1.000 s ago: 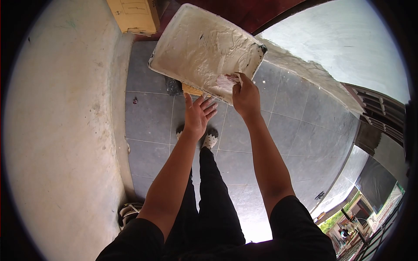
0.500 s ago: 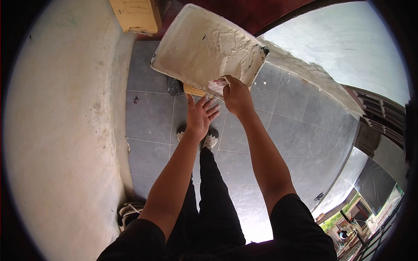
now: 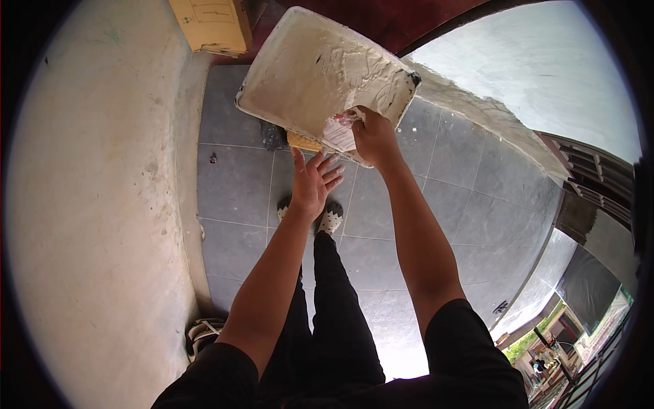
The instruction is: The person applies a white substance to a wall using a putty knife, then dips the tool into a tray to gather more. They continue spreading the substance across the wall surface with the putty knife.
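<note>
A large rectangular tray point(image 3: 272, 75) holds a thick, cream-white paste with ridges and swirls on its right half. My right hand point(image 3: 376, 136) is closed around a crumpled white piece with pink marks point(image 3: 340, 131), smeared with the paste, over the tray's near edge. Its far side is hidden by my fingers. Just below that edge my left hand point(image 3: 315, 183) is open, palm up and fingers spread, with nothing in it. White smears show on its fingertips.
A cardboard box point(image 3: 214, 24) stands at the upper left against the pale wall point(image 3: 102, 204). Under the tray are a yellow-brown object point(image 3: 303, 142) and a black one point(image 3: 274, 136). My feet point(image 3: 330, 218) stand on grey floor tiles point(image 3: 235, 177). A bag point(image 3: 203, 335) lies by the wall.
My right hand has shifted slightly right, turning the white piece so more of its flat side shows. My left hand and the tray stay nearly where they were.
</note>
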Demonstrator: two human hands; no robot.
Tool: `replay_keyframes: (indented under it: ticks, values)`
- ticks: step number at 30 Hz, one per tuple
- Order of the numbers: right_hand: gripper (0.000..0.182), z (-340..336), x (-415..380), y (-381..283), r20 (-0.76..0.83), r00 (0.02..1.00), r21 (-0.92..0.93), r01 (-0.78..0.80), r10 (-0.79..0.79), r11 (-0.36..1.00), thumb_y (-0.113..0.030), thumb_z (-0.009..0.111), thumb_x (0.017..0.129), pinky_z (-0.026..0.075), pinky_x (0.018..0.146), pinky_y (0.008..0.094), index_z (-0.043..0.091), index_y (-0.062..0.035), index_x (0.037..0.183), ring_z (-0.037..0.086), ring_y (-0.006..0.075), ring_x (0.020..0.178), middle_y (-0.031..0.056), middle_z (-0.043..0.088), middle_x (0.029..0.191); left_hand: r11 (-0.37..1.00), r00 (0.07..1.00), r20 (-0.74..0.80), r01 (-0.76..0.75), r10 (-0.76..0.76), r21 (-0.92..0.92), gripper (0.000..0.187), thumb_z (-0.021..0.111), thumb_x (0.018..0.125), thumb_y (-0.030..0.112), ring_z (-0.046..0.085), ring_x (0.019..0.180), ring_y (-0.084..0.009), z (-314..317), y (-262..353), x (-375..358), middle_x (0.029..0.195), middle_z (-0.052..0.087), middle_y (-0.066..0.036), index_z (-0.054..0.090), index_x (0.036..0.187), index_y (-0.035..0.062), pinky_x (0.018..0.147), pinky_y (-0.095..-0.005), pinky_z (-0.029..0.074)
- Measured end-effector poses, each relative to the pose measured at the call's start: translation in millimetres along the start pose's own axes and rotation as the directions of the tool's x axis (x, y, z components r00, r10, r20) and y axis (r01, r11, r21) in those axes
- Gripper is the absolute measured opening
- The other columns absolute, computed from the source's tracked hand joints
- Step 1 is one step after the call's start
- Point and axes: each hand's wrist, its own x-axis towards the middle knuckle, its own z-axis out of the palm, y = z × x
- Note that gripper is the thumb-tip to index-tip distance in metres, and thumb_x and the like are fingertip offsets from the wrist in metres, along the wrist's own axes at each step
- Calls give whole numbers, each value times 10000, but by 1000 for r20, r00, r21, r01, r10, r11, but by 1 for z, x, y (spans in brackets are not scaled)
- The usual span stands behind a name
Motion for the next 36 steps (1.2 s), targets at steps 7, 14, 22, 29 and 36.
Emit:
replay_keyframes:
  ticks: [7, 14, 22, 29, 36]
  values:
    - [338, -46, -12, -4, 191, 917, 790, -356, 351, 500, -12, 475, 818, 504, 782, 323, 612, 96, 1108, 646, 221, 887, 119, 669, 1011, 999, 997, -62, 42, -41, 11, 1057, 181, 869, 816, 319, 1393, -424, -26, 2, -32, 1542, 269, -236, 175, 1517, -18, 1151, -483, 257]
    - [344, -123, -65, -51, 203, 881, 979, -199, 428, -55, 38, 428, 790, 529, 838, 368, 557, 131, 1095, 649, 268, 934, 185, 637, 1055, 999, 996, -75, 54, -54, -2, 1034, 213, 866, 818, 385, 1356, -403, -32, 23, -132, 1509, 353, -210, 282, 1493, -2, 1137, -476, 285]
    - [385, -139, -80, -12, -147, 930, 970, 70, 336, 231, -14, 403, 853, 503, 927, 410, 506, 130, 1195, 612, 311, 1068, 203, 589, 1203, 999, 1000, 11, 0, -1, 54, 1017, 217, 869, 816, 418, 1335, -388, 43, 83, -206, 1470, 419, -205, 340, 1468, 3, 1118, -475, 308]
    - [236, -149, -59, -74, -97, 869, 989, 31, 486, 142, -127, 544, 837, 479, 663, 321, 671, 15, 977, 600, 173, 749, 71, 642, 825, 992, 990, -72, -125, 125, 3, 1002, 233, 884, 797, 407, 1342, -385, 71, 78, -165, 1476, 406, -206, 312, 1473, -9, 1123, -478, 303]
    - [256, -62, -55, 26, -32, 812, 892, -240, 583, 384, -74, 510, 833, 458, 707, 268, 654, 14, 1026, 565, 116, 793, 15, 637, 921, 990, 941, -337, -76, 31, -121, 1043, 264, 867, 814, 272, 1419, -396, 53, -7, -50, 1543, 282, -195, 204, 1516, 0, 1161, -483, 213]
